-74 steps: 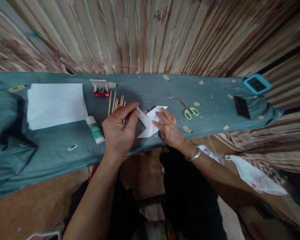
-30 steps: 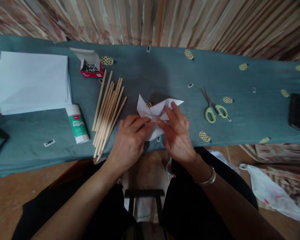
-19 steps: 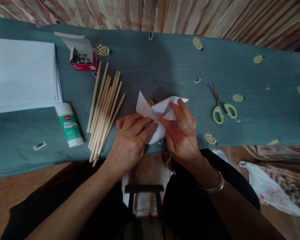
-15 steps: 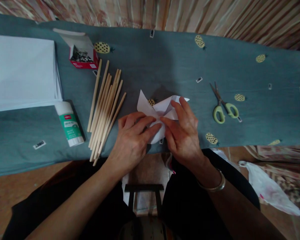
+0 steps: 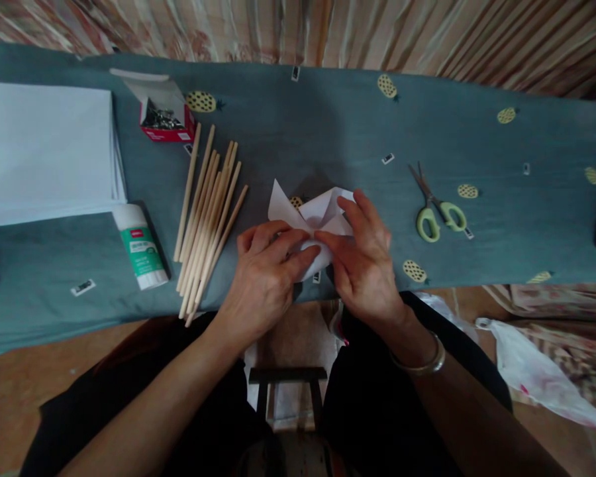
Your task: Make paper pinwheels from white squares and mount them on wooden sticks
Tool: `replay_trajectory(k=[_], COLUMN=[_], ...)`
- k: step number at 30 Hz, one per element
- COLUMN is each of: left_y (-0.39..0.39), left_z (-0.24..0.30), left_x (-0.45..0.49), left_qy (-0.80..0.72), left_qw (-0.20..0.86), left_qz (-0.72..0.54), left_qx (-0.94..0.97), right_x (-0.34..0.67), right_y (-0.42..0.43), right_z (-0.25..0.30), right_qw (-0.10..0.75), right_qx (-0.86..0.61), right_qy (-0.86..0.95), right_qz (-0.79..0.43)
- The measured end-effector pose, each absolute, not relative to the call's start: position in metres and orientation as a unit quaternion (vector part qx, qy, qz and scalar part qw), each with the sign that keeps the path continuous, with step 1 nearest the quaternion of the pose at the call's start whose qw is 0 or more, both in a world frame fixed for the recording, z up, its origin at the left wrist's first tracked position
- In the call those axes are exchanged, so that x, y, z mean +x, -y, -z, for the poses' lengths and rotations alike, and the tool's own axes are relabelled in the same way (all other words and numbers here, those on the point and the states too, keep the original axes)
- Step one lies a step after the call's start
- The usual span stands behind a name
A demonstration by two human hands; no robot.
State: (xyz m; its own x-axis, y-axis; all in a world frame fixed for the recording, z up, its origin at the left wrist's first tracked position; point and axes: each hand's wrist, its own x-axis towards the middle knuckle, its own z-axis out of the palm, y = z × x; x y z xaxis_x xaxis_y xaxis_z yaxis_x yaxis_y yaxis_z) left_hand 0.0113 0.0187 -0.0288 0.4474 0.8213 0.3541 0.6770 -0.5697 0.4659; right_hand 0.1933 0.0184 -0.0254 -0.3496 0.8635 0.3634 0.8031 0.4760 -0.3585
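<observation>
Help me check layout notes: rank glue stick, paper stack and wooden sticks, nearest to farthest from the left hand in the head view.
1. Wooden sticks, just left of the left hand
2. Glue stick, left beyond them
3. Paper stack, far left

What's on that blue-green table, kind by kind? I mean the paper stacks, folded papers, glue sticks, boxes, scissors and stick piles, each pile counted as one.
Paper stack: 1
Folded paper: 1
Glue stick: 1
Open red box: 1
Green-handled scissors: 1 pair
Wooden stick pile: 1
Total: 6
</observation>
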Motion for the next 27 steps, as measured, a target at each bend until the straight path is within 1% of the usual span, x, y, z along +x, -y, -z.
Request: replay_trajectory(k=[18, 24, 27], left_y=[-0.027, -0.030, -0.029], left_z=[0.027, 0.026, 0.028], left_x=[0.011, 0.010, 0.012], left_qy=[-0.435, -0.432, -0.433], left_qw=[0.131, 0.122, 0.122], left_qz=[-0.289, -0.292, -0.296], left_qx=[0.843, 0.844, 0.842], right_x=[0.188, 0.189, 0.195], right_y=[-0.021, -0.020, -0.021], right_z=[0.027, 0.032, 0.030], right_qw=[0.216, 0.237, 0.246], right_qx=[-0.521, -0.517, -0.509], right_qy=[0.825, 0.822, 0.823], right_qz=[-0.047, -0.023, -0.050])
